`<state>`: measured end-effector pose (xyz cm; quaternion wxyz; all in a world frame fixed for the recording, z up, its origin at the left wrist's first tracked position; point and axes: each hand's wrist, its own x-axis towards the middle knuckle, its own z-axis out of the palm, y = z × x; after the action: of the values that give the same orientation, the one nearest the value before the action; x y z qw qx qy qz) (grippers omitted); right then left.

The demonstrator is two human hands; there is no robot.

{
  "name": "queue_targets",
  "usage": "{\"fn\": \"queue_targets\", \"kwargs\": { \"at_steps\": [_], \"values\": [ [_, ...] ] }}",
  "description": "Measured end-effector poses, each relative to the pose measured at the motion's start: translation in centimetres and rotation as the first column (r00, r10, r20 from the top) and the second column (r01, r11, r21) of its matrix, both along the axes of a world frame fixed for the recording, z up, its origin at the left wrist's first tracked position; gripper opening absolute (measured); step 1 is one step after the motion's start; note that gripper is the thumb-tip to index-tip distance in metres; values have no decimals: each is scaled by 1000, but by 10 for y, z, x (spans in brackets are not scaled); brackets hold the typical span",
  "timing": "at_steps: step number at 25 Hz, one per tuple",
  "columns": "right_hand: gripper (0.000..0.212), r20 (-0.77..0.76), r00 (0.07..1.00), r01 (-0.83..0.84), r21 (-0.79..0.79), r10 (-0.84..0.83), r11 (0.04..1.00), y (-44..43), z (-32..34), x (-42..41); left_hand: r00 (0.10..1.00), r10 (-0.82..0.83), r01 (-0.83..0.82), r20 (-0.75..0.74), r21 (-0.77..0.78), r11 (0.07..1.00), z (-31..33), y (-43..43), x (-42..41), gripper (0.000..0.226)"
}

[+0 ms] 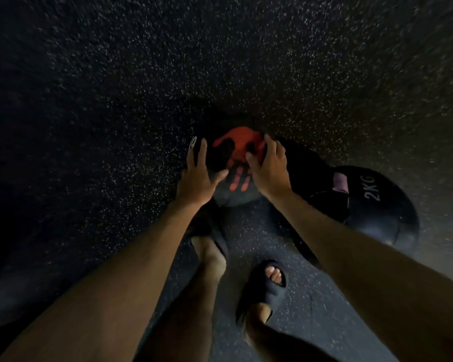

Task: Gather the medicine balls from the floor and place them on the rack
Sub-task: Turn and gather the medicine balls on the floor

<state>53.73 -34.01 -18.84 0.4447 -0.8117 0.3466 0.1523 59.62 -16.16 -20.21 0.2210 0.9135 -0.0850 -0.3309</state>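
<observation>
A black medicine ball with red markings (233,158) lies on the dark speckled floor straight ahead of me. My left hand (198,176) lies against its left side with fingers spread. My right hand (268,165) curls over its upper right side. Both hands touch the ball, and it rests on the floor. A second black medicine ball marked "2KG" (377,205) with a purple patch sits on the floor to the right, just behind my right forearm. No rack is in view.
My two feet in dark slides (268,286) stand just behind the ball. The black rubber floor (115,100) stretches open to the left and ahead. The scene is dim.
</observation>
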Motion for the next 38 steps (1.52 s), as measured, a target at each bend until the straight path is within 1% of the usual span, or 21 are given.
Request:
{"fn": "queue_targets", "kwargs": {
  "at_steps": [1,4,5,7,9,12,14,15,18,21,22,24,26,27,29,30,32,33,34,36,38],
  "values": [
    [76,27,999,-41,-35,42,999,2,1,-7,999,18,-16,-34,54,998,-3,-10,23,93],
    [89,-11,988,-155,-56,155,986,13,4,-26,992,79,-61,-95,179,982,-2,-39,84,89],
    [92,-14,989,-148,-51,147,988,15,2,-20,990,101,-79,-101,208,975,0,-48,102,87],
    [92,-33,997,-63,-7,63,998,18,4,14,991,83,-55,-106,241,969,7,-54,130,82],
    [90,-58,998,-3,7,4,1000,12,9,54,997,-12,26,-80,174,984,12,-48,140,82],
    [86,-147,989,-21,-29,17,999,-9,11,111,989,-120,125,-89,46,991,17,-33,144,98],
    [84,-178,983,-43,-45,35,998,-23,7,146,980,-177,180,-88,26,983,18,-37,145,109],
    [83,-184,983,-37,-51,27,998,-29,4,166,980,-187,189,-67,24,982,18,-44,153,111],
    [79,-198,979,32,-64,-44,997,-49,-3,219,983,-183,183,-7,68,981,15,-67,195,102],
    [74,-93,995,39,-75,-46,996,-66,-5,236,981,-192,193,-20,144,971,14,-89,247,94],
    [72,-33,999,8,-94,-11,996,-68,-6,233,986,-161,165,-33,157,974,13,-99,264,91],
    [71,40,992,-111,-174,120,978,-69,-8,221,995,-84,92,-55,188,978,11,-122,293,85],
    [76,49,975,-200,-226,216,954,-79,-11,216,997,-20,36,-77,208,977,8,-152,320,83],
    [78,53,975,-202,-205,217,958,-90,-11,221,997,-13,30,-81,219,975,6,-166,331,82],
    [81,52,984,-163,-116,170,980,-113,-10,239,998,-40,50,-50,223,974,5,-186,346,79],
    [81,31,988,-149,-76,152,986,-127,-10,251,998,-61,61,-8,195,979,4,-192,350,77],
    [80,-44,992,-121,-26,120,992,-157,-12,275,990,-100,95,96,57,994,6,-191,347,79],
    [80,-74,993,-93,-10,92,996,-169,-14,288,982,-140,143,126,-16,990,9,-187,341,84],
    [79,-96,994,-51,5,52,999,-180,-17,301,969,-200,210,148,-53,976,11,-183,335,88],
    [76,-134,988,76,29,-71,997,-197,-20,331,945,-288,299,158,-49,953,9,-181,336,93],
    [74,-125,983,139,21,-136,990,-206,-18,351,962,-254,260,97,-59,964,6,-192,353,94]
  ]
}}
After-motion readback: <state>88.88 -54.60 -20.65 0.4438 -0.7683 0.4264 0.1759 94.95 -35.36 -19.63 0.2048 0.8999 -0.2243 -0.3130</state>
